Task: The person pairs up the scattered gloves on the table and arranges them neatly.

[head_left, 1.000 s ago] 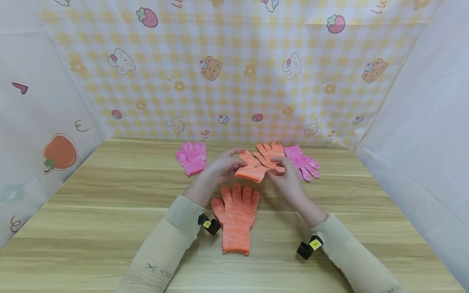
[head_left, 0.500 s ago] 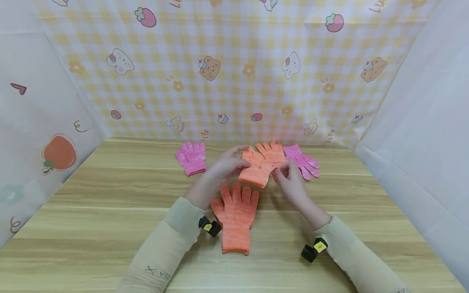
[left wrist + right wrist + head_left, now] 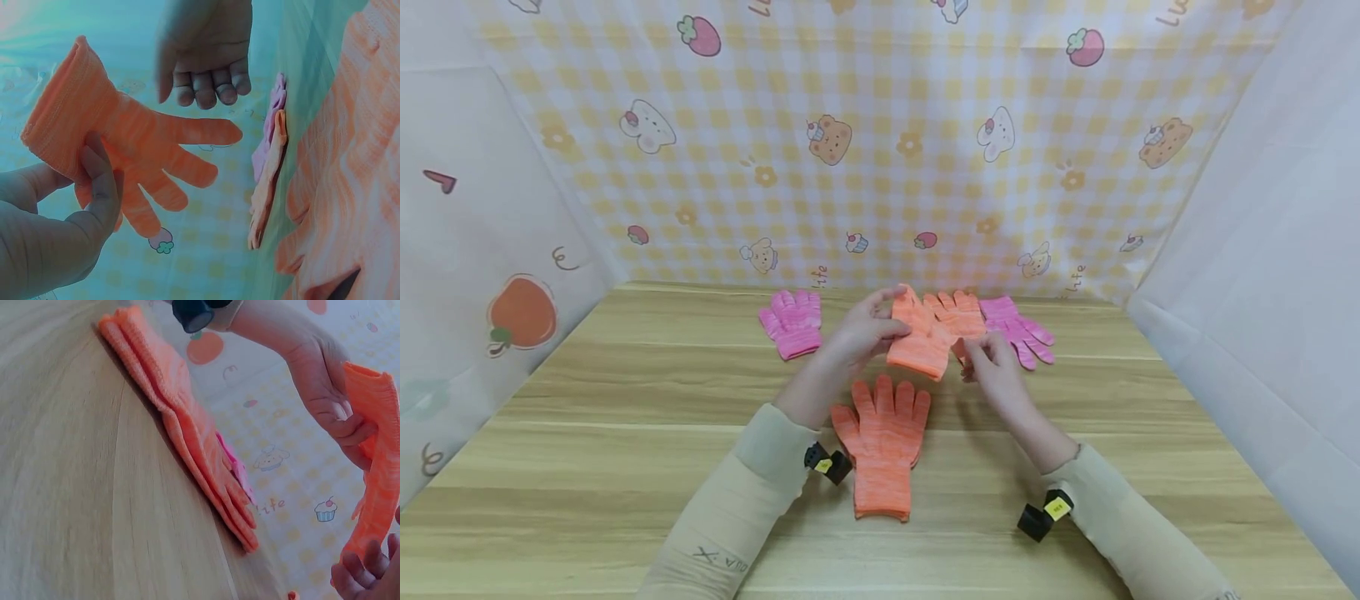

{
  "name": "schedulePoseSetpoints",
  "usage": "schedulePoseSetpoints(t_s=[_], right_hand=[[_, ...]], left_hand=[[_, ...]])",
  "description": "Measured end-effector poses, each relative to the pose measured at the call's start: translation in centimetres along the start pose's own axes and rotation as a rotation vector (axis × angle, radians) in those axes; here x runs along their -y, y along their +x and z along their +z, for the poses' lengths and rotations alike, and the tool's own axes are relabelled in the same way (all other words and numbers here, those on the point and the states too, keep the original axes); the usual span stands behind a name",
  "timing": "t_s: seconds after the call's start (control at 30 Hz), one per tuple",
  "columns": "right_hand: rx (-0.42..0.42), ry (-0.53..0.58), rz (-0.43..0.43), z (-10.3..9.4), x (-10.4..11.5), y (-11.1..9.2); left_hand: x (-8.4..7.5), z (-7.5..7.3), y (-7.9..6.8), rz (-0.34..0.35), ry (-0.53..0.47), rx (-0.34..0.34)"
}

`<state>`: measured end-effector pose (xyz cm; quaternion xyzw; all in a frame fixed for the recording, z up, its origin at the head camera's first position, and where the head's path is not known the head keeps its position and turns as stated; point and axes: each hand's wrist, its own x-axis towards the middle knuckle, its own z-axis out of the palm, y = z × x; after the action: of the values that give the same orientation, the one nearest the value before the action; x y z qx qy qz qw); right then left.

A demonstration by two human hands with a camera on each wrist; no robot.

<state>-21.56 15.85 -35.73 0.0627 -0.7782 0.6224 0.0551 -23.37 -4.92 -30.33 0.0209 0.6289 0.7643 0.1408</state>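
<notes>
My left hand pinches an orange knit glove near its cuff, thumb on one side and fingers on the other. In the left wrist view that glove hangs above the table with its fingers spread, cuff toward the upper left. My right hand is at the glove's right side, fingers loosely bent; the left wrist view shows a small gap between its fingertips and the nearest glove finger. Below the hands, a stacked pair of orange gloves lies flat, fingers pointing away. Behind the held glove lies another orange glove, partly hidden.
One pink glove lies at the back left of the wooden table. A second pink glove lies at the back right, beside the rear orange glove. A yellow checked cloth stands behind the table.
The left hand has raised and tilted the orange glove, turning more of its face into view. The right hand has shifted slightly down and right, its fingers curling in more.
</notes>
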Motion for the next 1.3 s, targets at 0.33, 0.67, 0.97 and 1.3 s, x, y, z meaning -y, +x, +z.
schedulePoseSetpoints(t_s=[0.33,0.67,0.97,1.3], right_hand=[[0.11,0.183,0.014,0.2,0.5,-0.5],[0.093,0.218,-0.03,-0.2,1.0,-1.0],[0.086,0.171,-0.037,-2.1,0.1,-2.2],[0.109,0.155,-0.027,-3.3,0.5,-2.4]], left_hand=[[0.1,0.5,-0.2,0.0,0.007,0.017],[0.4,1.0,-0.1,-0.009,0.053,0.052],[0.8,1.5,-0.6,-0.035,0.2,0.141],[1.2,2.1,-1.2,-0.035,0.246,0.218]])
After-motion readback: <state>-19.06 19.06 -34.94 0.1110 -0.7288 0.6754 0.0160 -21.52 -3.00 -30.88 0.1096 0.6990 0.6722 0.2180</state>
